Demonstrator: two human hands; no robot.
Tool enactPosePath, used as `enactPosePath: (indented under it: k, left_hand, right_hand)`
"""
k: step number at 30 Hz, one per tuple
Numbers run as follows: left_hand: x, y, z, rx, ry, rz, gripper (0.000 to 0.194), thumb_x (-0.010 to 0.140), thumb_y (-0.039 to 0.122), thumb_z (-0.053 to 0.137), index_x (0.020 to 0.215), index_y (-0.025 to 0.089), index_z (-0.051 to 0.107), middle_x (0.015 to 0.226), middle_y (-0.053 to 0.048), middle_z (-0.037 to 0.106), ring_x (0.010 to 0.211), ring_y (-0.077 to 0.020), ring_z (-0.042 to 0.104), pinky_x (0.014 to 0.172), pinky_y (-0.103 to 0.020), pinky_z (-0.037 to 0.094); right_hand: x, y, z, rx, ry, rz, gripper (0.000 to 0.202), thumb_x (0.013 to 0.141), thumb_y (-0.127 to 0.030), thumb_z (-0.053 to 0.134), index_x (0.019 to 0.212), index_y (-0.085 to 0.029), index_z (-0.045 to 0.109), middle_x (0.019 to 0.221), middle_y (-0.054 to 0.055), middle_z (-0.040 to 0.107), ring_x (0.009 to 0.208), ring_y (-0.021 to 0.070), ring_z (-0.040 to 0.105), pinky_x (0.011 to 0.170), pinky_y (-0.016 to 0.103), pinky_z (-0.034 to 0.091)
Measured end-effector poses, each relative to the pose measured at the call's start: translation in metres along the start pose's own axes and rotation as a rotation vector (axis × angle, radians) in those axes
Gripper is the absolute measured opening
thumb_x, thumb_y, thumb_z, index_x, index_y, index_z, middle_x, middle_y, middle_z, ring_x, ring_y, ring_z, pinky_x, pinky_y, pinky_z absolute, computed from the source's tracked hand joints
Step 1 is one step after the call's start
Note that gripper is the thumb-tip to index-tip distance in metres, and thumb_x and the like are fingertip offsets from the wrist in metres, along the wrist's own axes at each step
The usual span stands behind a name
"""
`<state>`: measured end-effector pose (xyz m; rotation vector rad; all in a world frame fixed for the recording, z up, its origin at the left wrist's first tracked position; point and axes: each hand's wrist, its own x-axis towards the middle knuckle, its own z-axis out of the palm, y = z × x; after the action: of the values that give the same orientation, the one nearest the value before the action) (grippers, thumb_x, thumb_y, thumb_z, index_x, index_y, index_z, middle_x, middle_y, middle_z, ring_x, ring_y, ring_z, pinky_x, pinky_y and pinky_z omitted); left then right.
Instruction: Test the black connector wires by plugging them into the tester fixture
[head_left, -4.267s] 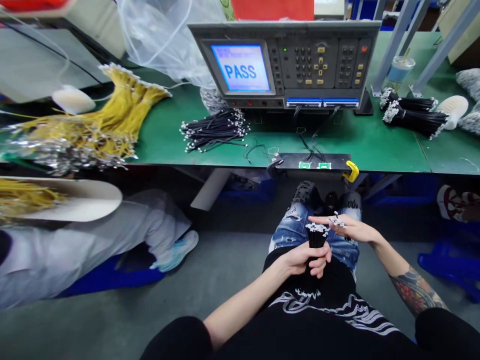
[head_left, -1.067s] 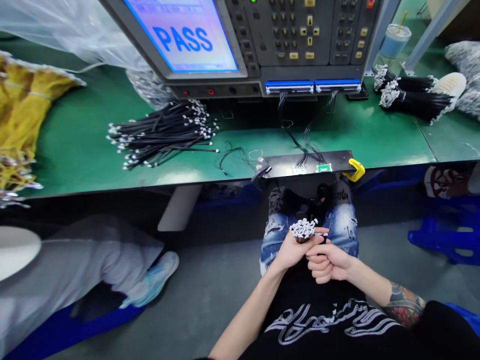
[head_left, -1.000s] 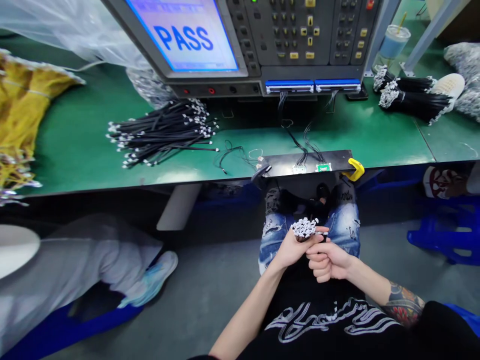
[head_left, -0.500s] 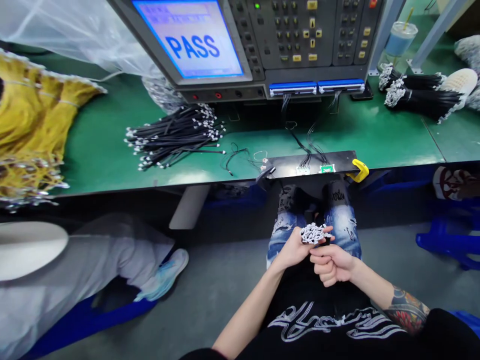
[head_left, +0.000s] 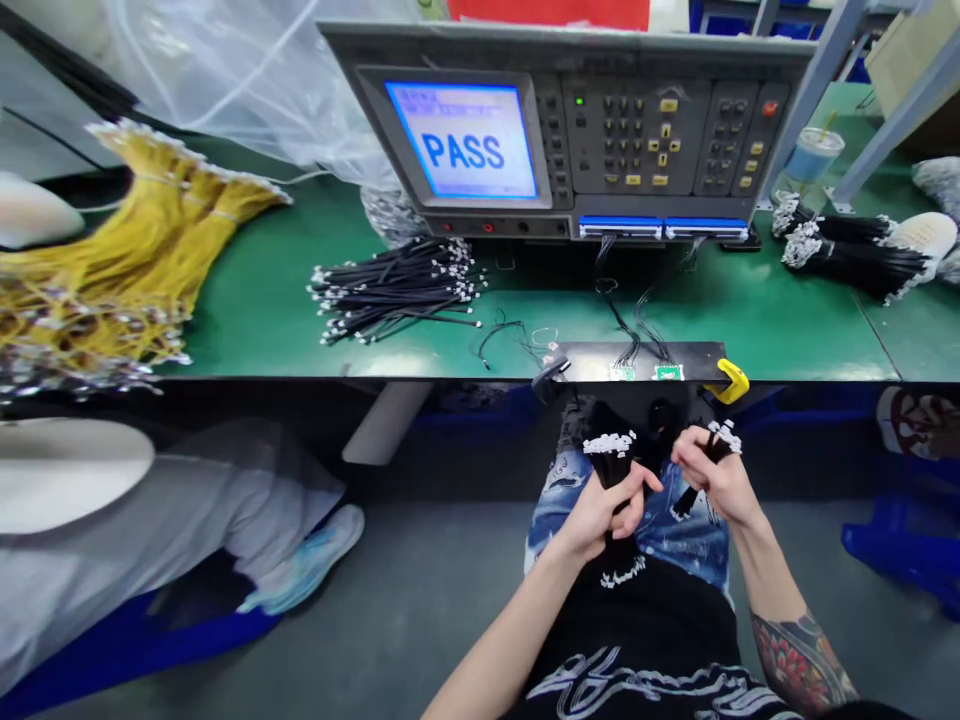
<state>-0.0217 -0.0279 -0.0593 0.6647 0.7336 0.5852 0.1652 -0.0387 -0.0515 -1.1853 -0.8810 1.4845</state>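
Observation:
My left hand [head_left: 611, 508] is closed round a bundle of black cables [head_left: 612, 468], whose white connectors fan out above the fist and show again below it. To the right, my right hand [head_left: 716, 475] grips a smaller bunch of black cables [head_left: 722, 446]; white connectors stick out over its fingers, and dark ends hang beneath. Both hands are above my lap, apart from each other. Beyond them, at the bench edge, a black fixture bar [head_left: 592, 360] carries small green connector boards [head_left: 668, 373] with wires running back to a tester [head_left: 622, 130] that reads PASS.
A pile of black cables [head_left: 397, 288] lies on the green bench [head_left: 255, 325], with yellow cable bundles [head_left: 169, 235] farther left. Tied black bundles [head_left: 855, 260] and a drink cup [head_left: 814, 155] stand right. Clamps, one yellow [head_left: 731, 382], hold the bar. A seated person's leg [head_left: 247, 500] is left.
My hands have moved apart, the right one going right and up with some cables in it. The left still holds its bundle, now more upright. The camera view has tilted up.

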Motion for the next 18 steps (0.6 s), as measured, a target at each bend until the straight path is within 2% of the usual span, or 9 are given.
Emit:
enactPosePath:
  k: [2,4,6,9,12,14,16,18]
  left_hand:
    - [0.000,0.002,0.005,0.018,-0.058,-0.024,0.053,0.081,0.066,0.074,0.086,0.013,0.070,0.038,0.009,0.044,0.029,-0.0027,0.022,0.035,-0.020,0.014]
    - [0.000,0.004,0.010,0.058,-0.080,-0.034,0.056,0.081,0.068,0.072,0.087,0.012,0.070,0.039,0.008,0.046,0.030,-0.0022,0.020,0.035,-0.020,0.015]
    - [0.000,0.007,0.014,0.099,-0.071,-0.026,0.058,0.080,0.070,0.072,0.087,0.012,0.070,0.040,0.007,0.049,0.030,-0.0018,0.020,0.035,-0.020,0.017]
    - [0.000,0.008,0.017,0.131,-0.016,0.029,0.060,0.078,0.073,0.072,0.081,0.013,0.068,0.042,0.005,0.054,0.030,-0.0024,0.024,0.035,-0.020,0.023]
    - [0.002,0.008,0.016,0.135,0.046,0.068,0.062,0.079,0.076,0.068,0.072,0.014,0.065,0.044,0.001,0.058,0.029,-0.0040,0.033,0.035,-0.020,0.027]
    - [0.003,0.006,0.014,0.126,0.094,0.074,0.061,0.080,0.075,0.068,0.077,0.014,0.067,0.044,0.002,0.058,0.029,-0.0052,0.037,0.036,-0.020,0.031]
    - [0.004,0.005,0.011,0.122,0.142,0.082,0.060,0.078,0.074,0.071,0.087,0.014,0.069,0.042,0.005,0.055,0.030,-0.0064,0.038,0.038,-0.021,0.037]
    - [0.005,0.005,0.008,0.139,0.176,0.094,0.060,0.076,0.072,0.074,0.089,0.014,0.070,0.041,0.007,0.052,0.030,-0.0073,0.039,0.040,-0.022,0.040]
  right_hand:
    - [0.005,-0.001,0.007,-0.109,0.016,-0.055,0.030,0.082,-0.050,0.079,0.084,-0.021,0.073,0.056,-0.006,0.045,0.044,0.0081,0.029,0.044,0.026,0.022]
    - [0.007,-0.001,0.015,-0.147,-0.006,-0.080,0.025,0.082,-0.044,0.080,0.093,-0.021,0.076,0.072,-0.001,0.057,0.047,0.0084,0.038,0.046,0.027,0.029]
    - [0.007,-0.001,0.021,-0.099,-0.022,-0.095,0.023,0.082,-0.042,0.080,0.089,-0.021,0.077,0.082,0.000,0.059,0.048,0.0075,0.040,0.045,0.027,0.034]
    - [0.006,0.002,0.026,0.007,0.021,-0.120,0.027,0.079,-0.046,0.083,0.080,-0.020,0.076,0.084,0.001,0.059,0.052,0.0085,0.044,0.044,0.025,0.039]
    - [0.007,0.005,0.028,0.023,0.074,-0.131,0.030,0.079,-0.048,0.084,0.088,-0.020,0.080,0.092,0.005,0.065,0.067,0.0129,0.056,0.051,0.024,0.048]
    - [0.009,0.005,0.028,0.029,0.130,-0.135,0.032,0.081,-0.049,0.081,0.094,-0.019,0.080,0.092,0.005,0.068,0.058,0.0093,0.049,0.044,0.022,0.041]
    - [0.011,0.004,0.027,0.080,0.207,-0.152,0.035,0.082,-0.051,0.078,0.097,-0.020,0.077,0.087,0.004,0.071,0.045,0.0046,0.030,0.038,0.023,0.026]
    - [0.013,0.000,0.025,0.159,0.281,-0.181,0.037,0.083,-0.055,0.077,0.099,-0.022,0.072,0.081,0.003,0.071,0.042,0.0032,0.018,0.037,0.024,0.016]
